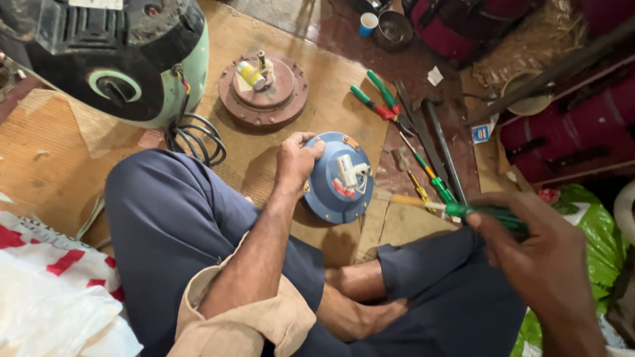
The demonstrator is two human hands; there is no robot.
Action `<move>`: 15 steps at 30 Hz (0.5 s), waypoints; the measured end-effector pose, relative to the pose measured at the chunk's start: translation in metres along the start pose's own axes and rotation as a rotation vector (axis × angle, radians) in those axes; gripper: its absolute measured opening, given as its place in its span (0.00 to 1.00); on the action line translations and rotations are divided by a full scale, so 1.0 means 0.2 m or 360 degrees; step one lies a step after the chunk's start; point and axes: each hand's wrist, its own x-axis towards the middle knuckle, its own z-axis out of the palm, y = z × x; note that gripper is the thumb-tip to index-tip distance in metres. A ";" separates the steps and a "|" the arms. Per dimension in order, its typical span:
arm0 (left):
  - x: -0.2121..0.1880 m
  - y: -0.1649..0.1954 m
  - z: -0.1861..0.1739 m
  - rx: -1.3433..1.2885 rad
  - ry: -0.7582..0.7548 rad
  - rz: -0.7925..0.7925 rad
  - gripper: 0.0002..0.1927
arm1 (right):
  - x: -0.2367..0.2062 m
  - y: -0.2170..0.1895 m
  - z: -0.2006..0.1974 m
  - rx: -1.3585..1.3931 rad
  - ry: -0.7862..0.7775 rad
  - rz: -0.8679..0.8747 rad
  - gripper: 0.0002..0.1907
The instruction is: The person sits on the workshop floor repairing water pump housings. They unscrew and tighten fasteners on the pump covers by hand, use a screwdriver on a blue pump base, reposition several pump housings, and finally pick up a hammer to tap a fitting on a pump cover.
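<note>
My left hand [296, 158] grips the left rim of a round blue fan motor housing [331, 192] that stands tilted on the floor mat, with white and red wiring parts [347, 175] on its face. My right hand [529, 251] is closed around the green handle of a screwdriver [456, 209], whose shaft points left toward the blue housing and ends just short of its right edge. I sit cross-legged in dark blue trousers, a bare foot below the housing.
A brown round motor cover [263, 89] with a yellow capacitor lies further back. Green-handled pliers [378, 99], more screwdrivers [430, 175] and metal bars lie to the right. A large green-and-black motor [112, 59] with a coiled cable stands at upper left. Plastic bags lie at both lower corners.
</note>
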 end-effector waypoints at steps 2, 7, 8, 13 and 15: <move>-0.01 -0.01 0.01 0.0058 0.0121 -0.0065 0.22 | -0.05 0.01 0.01 -0.0102 -0.0066 -0.0110 0.14; -0.07 0.04 -0.02 0.0525 0.0173 -0.0167 0.37 | -0.11 0.01 0.06 -0.0326 -0.0044 -0.0372 0.14; -0.07 0.05 -0.03 0.0608 0.0150 -0.0138 0.40 | -0.10 0.01 0.06 -0.0334 -0.0033 -0.0351 0.14; -0.07 0.07 -0.03 0.0917 0.0112 -0.0056 0.46 | -0.08 0.03 0.06 -0.0356 -0.0005 -0.0310 0.14; -0.06 0.06 -0.03 0.0874 0.0114 -0.0120 0.45 | -0.07 0.04 0.06 -0.0341 -0.0012 -0.0350 0.13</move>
